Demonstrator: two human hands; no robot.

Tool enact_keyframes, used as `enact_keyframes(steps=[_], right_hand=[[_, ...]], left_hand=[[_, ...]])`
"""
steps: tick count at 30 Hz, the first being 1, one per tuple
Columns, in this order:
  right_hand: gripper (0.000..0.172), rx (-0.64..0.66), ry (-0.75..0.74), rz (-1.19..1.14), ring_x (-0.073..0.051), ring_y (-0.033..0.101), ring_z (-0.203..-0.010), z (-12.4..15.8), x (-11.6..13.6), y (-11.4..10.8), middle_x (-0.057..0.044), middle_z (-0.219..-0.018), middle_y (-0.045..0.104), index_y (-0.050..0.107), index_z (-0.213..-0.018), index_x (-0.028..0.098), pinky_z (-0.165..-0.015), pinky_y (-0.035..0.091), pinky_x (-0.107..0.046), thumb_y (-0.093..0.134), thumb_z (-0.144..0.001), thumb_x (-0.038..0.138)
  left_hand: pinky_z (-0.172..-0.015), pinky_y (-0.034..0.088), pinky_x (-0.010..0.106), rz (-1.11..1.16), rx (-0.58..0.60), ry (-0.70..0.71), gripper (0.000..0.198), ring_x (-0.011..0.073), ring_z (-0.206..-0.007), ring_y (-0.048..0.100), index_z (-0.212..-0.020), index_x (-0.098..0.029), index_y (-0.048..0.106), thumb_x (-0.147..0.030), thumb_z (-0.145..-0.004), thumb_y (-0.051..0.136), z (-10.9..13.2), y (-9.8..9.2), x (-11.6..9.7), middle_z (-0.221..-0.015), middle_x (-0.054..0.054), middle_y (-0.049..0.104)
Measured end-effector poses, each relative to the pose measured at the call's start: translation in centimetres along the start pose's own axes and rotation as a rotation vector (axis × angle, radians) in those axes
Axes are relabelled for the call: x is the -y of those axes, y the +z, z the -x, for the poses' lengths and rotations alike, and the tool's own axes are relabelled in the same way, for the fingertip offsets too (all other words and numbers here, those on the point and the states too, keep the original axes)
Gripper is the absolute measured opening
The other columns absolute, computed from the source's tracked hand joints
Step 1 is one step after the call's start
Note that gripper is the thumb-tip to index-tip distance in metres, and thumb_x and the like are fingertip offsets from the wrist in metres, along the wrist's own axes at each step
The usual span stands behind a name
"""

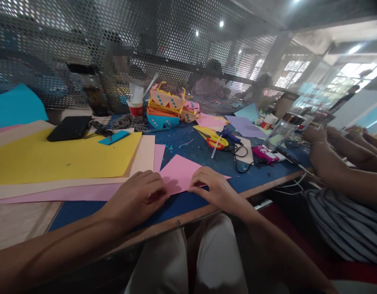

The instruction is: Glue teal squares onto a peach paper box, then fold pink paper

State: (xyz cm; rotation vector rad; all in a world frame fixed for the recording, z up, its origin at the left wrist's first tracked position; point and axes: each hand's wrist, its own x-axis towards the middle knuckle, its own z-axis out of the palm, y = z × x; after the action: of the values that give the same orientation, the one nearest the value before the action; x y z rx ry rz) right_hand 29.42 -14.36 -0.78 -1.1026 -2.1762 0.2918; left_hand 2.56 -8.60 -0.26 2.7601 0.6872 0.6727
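Note:
A pink paper sheet (180,171) lies at a slant on the blue tabletop (182,143) in front of me. My left hand (144,192) rests at its left edge, fingers curled in, and whatever they hold is hidden. My right hand (211,185) is at the sheet's lower right edge, thumb and fingers pinched together on it. To the left lie larger sheets, a yellow one (69,159) on top of peach and pink ones. Scissors with red and yellow handles (217,141) sit beyond the pink sheet.
A glue gun (230,135) with a black cable is behind the scissors. Decorated paper pieces (165,106), a red cup (135,107) and a black phone (70,128) stand farther back. A glass jar (282,131) and another person's arms (338,159) are at the right.

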Motion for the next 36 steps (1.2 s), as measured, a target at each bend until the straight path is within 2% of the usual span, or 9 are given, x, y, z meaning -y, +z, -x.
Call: enact_keyframes(steps=[5,10,23,36], right_hand=[[0.012,0.009,0.008,0.023,-0.020,0.062,-0.098,-0.02,-0.06,-0.02,-0.005,-0.098,0.069,0.066,-0.094,0.021,-0.091,0.049,-0.034,0.069,-0.097,0.033],[0.014,0.012,0.010,0.035,-0.020,0.061,-0.097,-0.05,-0.12,-0.01,-0.005,-0.098,0.068,0.064,-0.093,0.020,-0.089,0.048,-0.035,0.070,-0.097,0.033],[0.013,0.022,0.004,0.030,-0.020,0.061,-0.096,-0.08,0.00,-0.14,-0.005,-0.097,0.068,0.063,-0.091,0.021,-0.089,0.048,-0.034,0.069,-0.097,0.030],[0.015,0.007,0.030,0.122,-0.021,0.062,-0.095,0.14,-0.12,0.01,-0.006,-0.098,0.069,0.064,-0.091,0.020,-0.089,0.047,-0.037,0.070,-0.097,0.032]], left_hand=[[-0.072,0.040,0.034,0.003,0.000,-0.017,0.028,0.0210,-0.079,0.057,-0.081,-0.020,0.067,-0.034,-0.101,0.054,-0.08,0.14,0.04,-0.080,0.004,0.065],[-0.075,0.041,0.033,0.021,0.008,-0.053,0.022,0.0210,-0.083,0.056,-0.082,-0.019,0.066,-0.027,-0.099,0.056,-0.08,0.26,0.10,-0.083,0.005,0.065],[-0.075,0.039,0.033,0.055,-0.002,-0.035,0.019,0.0200,-0.080,0.056,-0.080,-0.020,0.065,-0.027,-0.097,0.060,-0.01,0.14,0.18,-0.080,0.003,0.064],[-0.075,0.040,0.032,0.039,-0.005,-0.054,0.019,0.0211,-0.084,0.055,-0.080,-0.019,0.064,-0.027,-0.097,0.060,0.02,0.34,0.26,-0.082,0.004,0.063]])
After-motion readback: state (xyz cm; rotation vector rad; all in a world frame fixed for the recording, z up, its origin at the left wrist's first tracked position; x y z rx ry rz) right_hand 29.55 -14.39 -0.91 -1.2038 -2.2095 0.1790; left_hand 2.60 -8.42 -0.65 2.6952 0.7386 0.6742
